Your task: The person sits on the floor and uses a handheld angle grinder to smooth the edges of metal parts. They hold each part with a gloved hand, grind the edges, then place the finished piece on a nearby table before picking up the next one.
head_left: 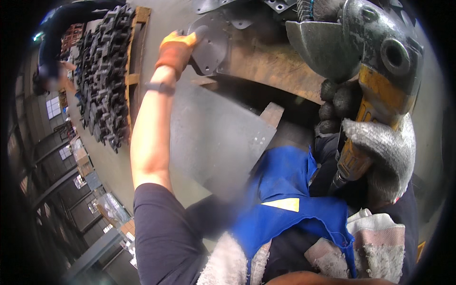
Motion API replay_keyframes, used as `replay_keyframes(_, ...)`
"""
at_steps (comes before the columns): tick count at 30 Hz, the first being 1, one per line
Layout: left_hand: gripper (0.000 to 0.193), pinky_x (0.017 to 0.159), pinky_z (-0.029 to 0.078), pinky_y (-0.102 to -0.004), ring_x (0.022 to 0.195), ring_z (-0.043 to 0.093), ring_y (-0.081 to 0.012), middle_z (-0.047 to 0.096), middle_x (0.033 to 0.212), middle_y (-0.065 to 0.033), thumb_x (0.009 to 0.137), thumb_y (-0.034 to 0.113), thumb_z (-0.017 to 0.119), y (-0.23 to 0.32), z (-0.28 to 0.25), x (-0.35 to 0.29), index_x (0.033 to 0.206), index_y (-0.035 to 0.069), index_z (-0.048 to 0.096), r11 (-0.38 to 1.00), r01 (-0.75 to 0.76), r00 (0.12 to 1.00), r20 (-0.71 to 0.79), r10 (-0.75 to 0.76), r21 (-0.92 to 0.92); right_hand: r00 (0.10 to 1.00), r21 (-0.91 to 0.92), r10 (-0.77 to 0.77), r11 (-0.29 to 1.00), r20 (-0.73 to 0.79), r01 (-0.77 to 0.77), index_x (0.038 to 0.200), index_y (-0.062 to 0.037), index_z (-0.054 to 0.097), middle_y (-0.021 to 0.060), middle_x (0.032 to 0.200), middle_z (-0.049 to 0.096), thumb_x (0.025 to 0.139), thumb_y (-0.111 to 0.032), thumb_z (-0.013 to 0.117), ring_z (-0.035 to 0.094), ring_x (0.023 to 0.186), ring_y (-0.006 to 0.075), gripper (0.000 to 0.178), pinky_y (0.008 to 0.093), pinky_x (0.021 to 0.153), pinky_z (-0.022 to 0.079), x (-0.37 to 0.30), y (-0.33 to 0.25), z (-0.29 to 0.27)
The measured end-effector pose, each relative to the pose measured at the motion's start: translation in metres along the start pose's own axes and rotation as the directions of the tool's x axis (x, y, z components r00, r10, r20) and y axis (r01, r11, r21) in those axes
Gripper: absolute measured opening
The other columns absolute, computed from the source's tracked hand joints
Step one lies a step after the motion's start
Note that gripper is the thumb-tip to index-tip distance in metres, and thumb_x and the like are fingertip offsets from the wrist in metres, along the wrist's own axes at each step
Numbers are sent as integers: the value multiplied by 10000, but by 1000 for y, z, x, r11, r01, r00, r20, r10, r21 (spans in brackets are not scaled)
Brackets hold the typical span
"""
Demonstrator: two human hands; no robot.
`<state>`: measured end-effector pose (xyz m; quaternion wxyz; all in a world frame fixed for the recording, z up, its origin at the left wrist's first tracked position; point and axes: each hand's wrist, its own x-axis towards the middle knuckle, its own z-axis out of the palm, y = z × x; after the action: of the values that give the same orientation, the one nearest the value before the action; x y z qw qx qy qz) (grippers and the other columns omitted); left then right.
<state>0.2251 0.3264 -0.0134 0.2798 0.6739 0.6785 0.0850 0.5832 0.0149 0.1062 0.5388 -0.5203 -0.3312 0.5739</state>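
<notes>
My left hand (176, 51), in an orange glove with dark fingertips, grips the left edge of a flat dark metal plate (212, 51) with small holes. The plate lies at the left end of a worn brown work surface (266, 57). An angle grinder (373, 97), yellow-bodied with a grey metal head, is in my right hand (382, 142), which wears a grey knit glove. Its dark fingertips wrap the near side of the body. The grinder's rounded guard (323, 47) hides part of the disc and stands over the right side of the surface, apart from the plate.
More holed metal plates (242, 23) lie at the far edge. A grey sheet-metal panel (213, 133) slopes below the work surface. Stacked dark metal parts (104, 76) stand by a wooden pallet (135, 61) at left, where another person (50, 61) bends. A blue apron (285, 209) covers my lap.
</notes>
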Motion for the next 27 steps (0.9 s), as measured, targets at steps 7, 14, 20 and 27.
replay_keyframes(7, 646, 788, 572, -323, 907, 715, -193, 738, 1069, -124, 852, 487, 810, 12, -91, -206, 1203, -44, 697, 738, 73, 977, -101, -188, -671, 951, 47, -218, 976, 220, 213, 1123, 38, 714, 174, 1147, 716, 1018, -243, 579, 710, 1061, 273, 329, 393, 975, 565, -12, 7, 4)
replay_keyframes(14, 583, 814, 595, -406, 970, 723, -251, 726, 1138, -147, 875, 389, 808, -121, -50, -376, 1237, -46, 667, 462, 361, 850, 82, -520, -810, 847, 192, -45, 979, 530, -69, 1227, 41, 684, 152, 1219, 701, 1020, -234, 607, 711, 1057, 215, 353, 336, 974, 570, -37, 34, 18)
replay_keyframes(20, 664, 887, 574, -419, 1035, 708, -282, 727, 1204, -140, 996, 628, 492, -195, -14, -389, 1305, 65, 659, 436, 483, 749, 100, -655, -759, 673, 19, 211, 948, 708, -317, 1105, 33, 691, 126, 962, 725, 975, -237, 664, 712, 798, 198, 300, 294, 731, 580, -87, 14, 75)
replay_keyframes(27, 600, 1037, 488, -490, 1234, 610, -443, 629, 1340, -252, 1002, 493, 436, -238, 5, -354, 1314, 27, 648, 682, 713, 613, -328, -719, -163, 627, -276, 290, 953, 723, -122, 977, 8, 739, 67, 824, 720, 911, -210, 737, 681, 735, 154, 229, 276, 705, 529, -94, 30, 157)
